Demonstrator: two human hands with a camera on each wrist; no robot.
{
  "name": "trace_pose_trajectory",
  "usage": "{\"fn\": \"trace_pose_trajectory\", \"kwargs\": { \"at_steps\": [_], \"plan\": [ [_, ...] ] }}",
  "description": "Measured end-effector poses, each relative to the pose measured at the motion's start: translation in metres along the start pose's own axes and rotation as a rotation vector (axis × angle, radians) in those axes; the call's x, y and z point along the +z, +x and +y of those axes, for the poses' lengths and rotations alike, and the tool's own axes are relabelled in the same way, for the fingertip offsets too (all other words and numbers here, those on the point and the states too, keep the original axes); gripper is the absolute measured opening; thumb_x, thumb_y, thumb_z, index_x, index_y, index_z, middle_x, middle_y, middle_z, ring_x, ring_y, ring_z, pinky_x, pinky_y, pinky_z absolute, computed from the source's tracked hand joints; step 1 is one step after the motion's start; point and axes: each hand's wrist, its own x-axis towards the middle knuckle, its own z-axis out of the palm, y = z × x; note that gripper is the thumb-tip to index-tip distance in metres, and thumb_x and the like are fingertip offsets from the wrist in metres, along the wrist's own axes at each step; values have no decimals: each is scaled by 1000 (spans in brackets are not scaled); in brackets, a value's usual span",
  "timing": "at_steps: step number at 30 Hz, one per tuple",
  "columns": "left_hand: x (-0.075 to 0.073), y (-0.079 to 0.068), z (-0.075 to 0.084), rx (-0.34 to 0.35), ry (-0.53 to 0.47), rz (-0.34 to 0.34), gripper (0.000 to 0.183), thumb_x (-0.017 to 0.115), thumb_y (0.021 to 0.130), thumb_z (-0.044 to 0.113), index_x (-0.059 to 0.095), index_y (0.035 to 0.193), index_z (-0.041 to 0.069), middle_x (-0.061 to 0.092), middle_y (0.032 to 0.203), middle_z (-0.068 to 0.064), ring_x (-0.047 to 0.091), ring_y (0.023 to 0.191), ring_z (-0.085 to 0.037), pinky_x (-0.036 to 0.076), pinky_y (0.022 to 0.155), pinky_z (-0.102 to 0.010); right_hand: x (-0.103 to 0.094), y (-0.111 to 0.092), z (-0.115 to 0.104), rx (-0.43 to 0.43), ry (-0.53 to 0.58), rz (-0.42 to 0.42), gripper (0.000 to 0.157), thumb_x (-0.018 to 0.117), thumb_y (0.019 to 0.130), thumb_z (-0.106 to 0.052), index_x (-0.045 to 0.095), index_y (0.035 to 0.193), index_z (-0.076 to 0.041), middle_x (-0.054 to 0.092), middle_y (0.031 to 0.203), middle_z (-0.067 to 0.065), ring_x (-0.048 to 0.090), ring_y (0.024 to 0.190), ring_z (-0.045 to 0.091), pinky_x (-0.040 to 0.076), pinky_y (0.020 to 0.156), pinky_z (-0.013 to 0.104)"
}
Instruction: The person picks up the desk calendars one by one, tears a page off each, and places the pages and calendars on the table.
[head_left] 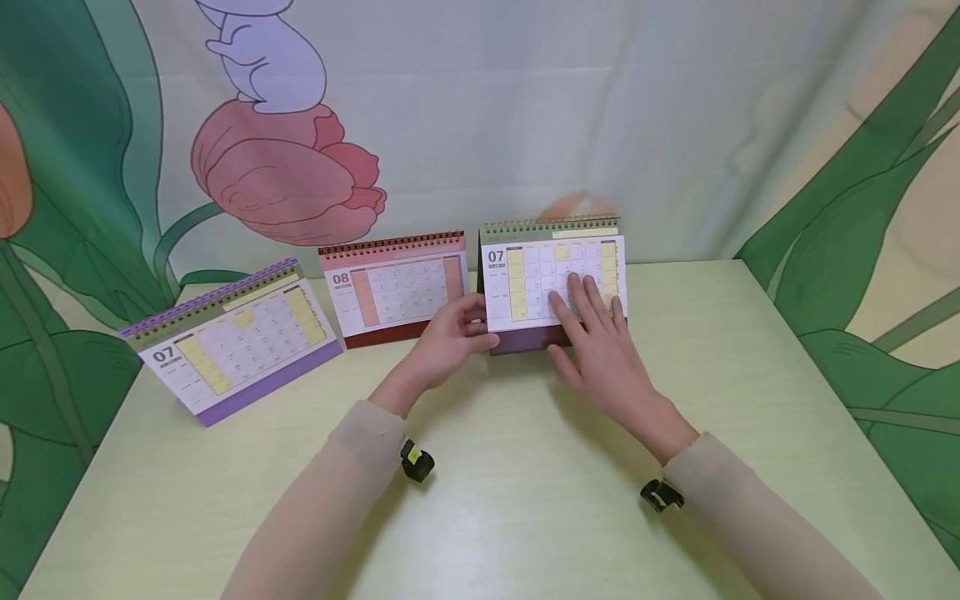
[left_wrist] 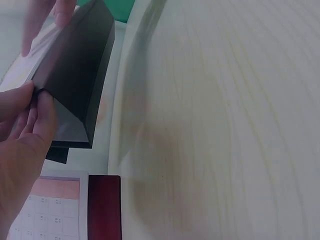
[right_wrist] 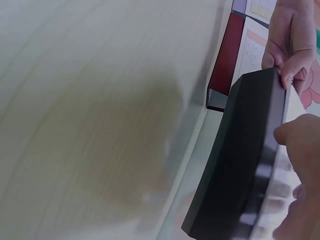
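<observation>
Left hand (head_left: 448, 340) pinches the rightmost calendar (head_left: 538, 279); spread right hand (head_left: 604, 360) hides part of its page (head_left: 531, 296)

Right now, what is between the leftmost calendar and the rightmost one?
In the head view, a red-based calendar showing 08 stands between them, plus the left hand, which holds the left edge of the rightmost calendar.

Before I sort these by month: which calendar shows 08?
The middle calendar, with the red base; the left calendar and right calendar both show 07.
</observation>
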Motion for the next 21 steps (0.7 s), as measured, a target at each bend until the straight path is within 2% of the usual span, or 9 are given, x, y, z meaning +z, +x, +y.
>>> {"fn": "trace_pose_trajectory", "kwargs": {
  "at_steps": [7, 15, 21],
  "plan": [
    [-5, -11, 2, 51, -14, -69, 49, 62, 95, -14, 51, 142, -2, 64, 129, -18, 64, 116, -30, 56, 94, -37, 1, 4, -3, -33, -9, 128, 70, 58, 104, -30, 27, 162, -7, 0, 171, 12, -6, 156, 25, -4, 123, 55],
    [-11, -28, 9, 62, -3, -53, 52, 63, 95, -12, 51, 144, 0, 64, 130, -17, 64, 117, -30, 55, 95, -38, -4, 6, -8, -112, -19, 194, 71, 62, 102, -30, 31, 161, -6, 6, 171, 12, -1, 156, 27, -2, 123, 55],
    [-16, -35, 10, 74, -10, -51, 51, 63, 95, -13, 51, 143, -1, 65, 129, -17, 64, 115, -30, 56, 94, -37, -7, 8, -12, -173, -21, 238, 72, 67, 99, -29, 35, 159, -5, 14, 169, 15, 5, 156, 28, 2, 123, 56]
  ]
}}
